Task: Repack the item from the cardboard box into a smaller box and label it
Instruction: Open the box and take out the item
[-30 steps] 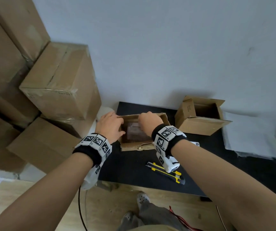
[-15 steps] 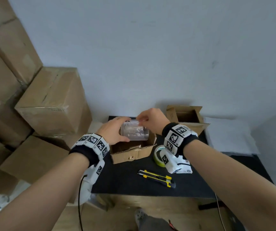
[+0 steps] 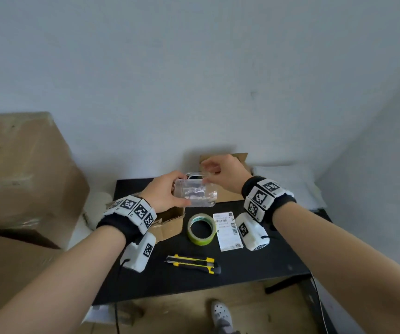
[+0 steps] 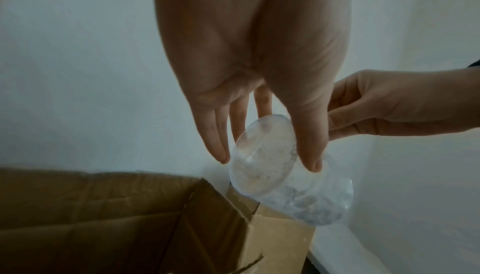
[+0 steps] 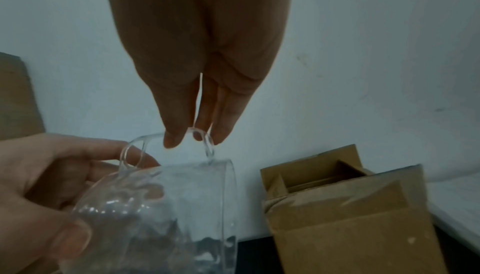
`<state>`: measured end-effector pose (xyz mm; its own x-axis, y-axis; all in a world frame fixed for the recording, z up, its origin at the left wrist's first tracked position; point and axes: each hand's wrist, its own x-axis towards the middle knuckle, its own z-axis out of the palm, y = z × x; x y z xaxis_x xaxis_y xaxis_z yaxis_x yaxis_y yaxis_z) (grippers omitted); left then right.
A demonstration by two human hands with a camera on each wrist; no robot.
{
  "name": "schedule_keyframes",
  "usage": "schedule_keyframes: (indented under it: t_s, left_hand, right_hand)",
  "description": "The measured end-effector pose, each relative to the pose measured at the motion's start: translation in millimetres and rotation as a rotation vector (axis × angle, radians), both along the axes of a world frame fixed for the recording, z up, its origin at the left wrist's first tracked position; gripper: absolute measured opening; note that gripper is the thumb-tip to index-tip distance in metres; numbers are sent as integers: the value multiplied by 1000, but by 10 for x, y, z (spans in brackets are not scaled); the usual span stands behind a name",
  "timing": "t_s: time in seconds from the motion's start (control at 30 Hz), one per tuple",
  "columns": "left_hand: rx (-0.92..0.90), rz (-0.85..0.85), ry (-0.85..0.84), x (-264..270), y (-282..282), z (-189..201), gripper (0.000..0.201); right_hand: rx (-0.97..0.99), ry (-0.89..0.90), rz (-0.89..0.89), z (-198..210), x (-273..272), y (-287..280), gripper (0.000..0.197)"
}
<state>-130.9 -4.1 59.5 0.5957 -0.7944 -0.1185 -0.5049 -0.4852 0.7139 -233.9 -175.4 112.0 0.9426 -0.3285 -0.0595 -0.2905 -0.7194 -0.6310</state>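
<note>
A clear glass mug (image 3: 195, 192) lies on its side in the air above the black table (image 3: 254, 268). My left hand (image 3: 164, 194) grips its base end, thumb and fingers round the glass (image 4: 262, 155). My right hand (image 3: 223, 173) pinches the mug's handle (image 5: 205, 145) from above. Below the left hand stands the opened cardboard box (image 3: 170, 221), its flaps up (image 4: 130, 217). A second open cardboard box (image 5: 350, 206) stands behind the right hand against the wall. A white printed label (image 3: 226, 231) lies flat on the table.
A roll of green tape (image 3: 201, 229) lies left of the label, with a yellow and black utility knife (image 3: 194, 261) nearer me. Large cardboard boxes (image 3: 25, 169) are stacked at the left. White sheets (image 3: 288, 182) lie at the back right.
Both hands reached into the opened box, lifted the glass mug out and carried it up and to the right. The right hand has shifted onto the handle.
</note>
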Motion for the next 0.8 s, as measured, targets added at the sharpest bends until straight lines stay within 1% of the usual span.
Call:
schedule_keyframes:
  t_s: [0.07, 0.17, 0.23, 0.33, 0.53, 0.6, 0.7, 0.8]
  left_hand:
    - [-11, 28, 20, -26, -143, -30, 66]
    - [-77, 105, 115, -57, -373, -72, 64]
    - [-121, 154, 176, -84, -558, -71, 62]
    - [-148, 200, 242, -76, -843, -75, 61]
    - [-117, 258, 227, -18, -1364, -117, 65]
    - [-95, 263, 230, 5, -1488, -143, 65]
    - [-66, 253, 238, 28, -1614, -178, 61]
    - [-69, 282, 276, 79, -1689, -267, 64]
  right_hand:
    - [35, 28, -24, -48, -59, -200, 61]
    - [117, 105, -40, -169, -114, -488, 70]
    - [149, 122, -30, -238, -130, -672, 72]
    - [202, 90, -19, -291, -104, -946, 72]
    - [309, 36, -26, -378, -22, -1493, 67]
    - [287, 52, -2, -420, 21, -1622, 67]
    - [142, 98, 73, -525, 80, -1772, 68]
    - [86, 102, 119, -610, 118, -1879, 68]
